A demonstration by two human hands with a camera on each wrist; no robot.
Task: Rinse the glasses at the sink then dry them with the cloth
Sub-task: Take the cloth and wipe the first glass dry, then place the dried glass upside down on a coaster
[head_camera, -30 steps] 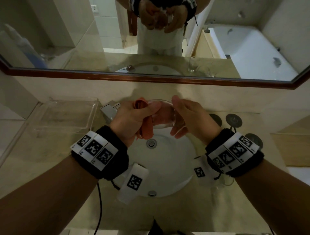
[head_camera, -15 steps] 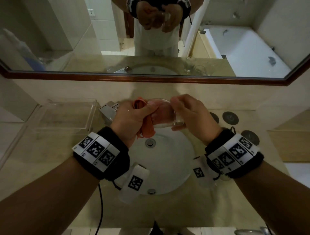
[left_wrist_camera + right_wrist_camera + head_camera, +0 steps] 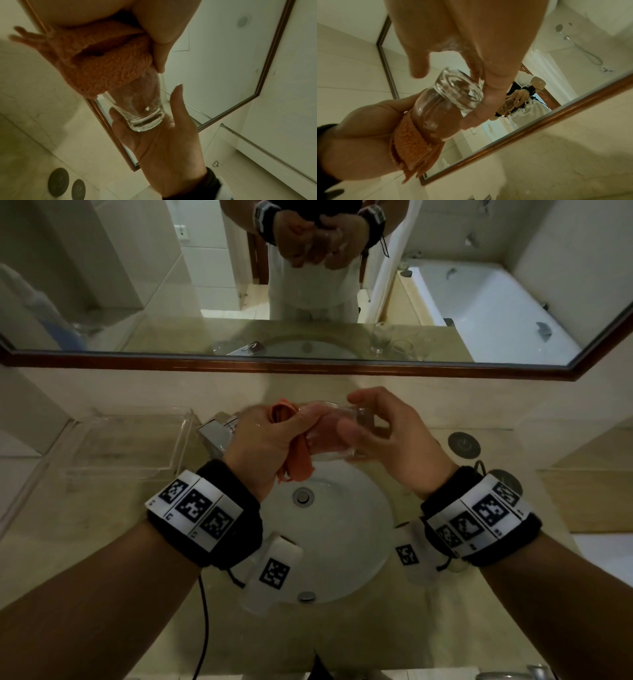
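A clear glass [image 3: 330,428] lies on its side above the white sink [image 3: 346,546]. An orange cloth [image 3: 298,465] is stuffed into its mouth and hangs below my left hand [image 3: 267,440], which grips the cloth at the rim. My right hand [image 3: 387,440] holds the glass at its thick base between thumb and fingers. In the left wrist view the cloth [image 3: 106,67] fills the glass [image 3: 145,108], whose base sits against the right palm [image 3: 164,148]. From the right wrist, the glass base [image 3: 453,86] faces the camera, with the cloth [image 3: 409,142] in the left hand [image 3: 359,135].
A chrome tap [image 3: 215,434] stands behind the left hand. A clear plastic tray [image 3: 123,440] sits on the counter at the left. Round dark coasters [image 3: 464,444] lie at the right. The mirror [image 3: 479,302] reflects two more glasses [image 3: 380,337].
The right hand has shifted its fingers round the glass base, turning the glass a little. The left hand keeps the cloth in the mouth. Both stay over the sink.
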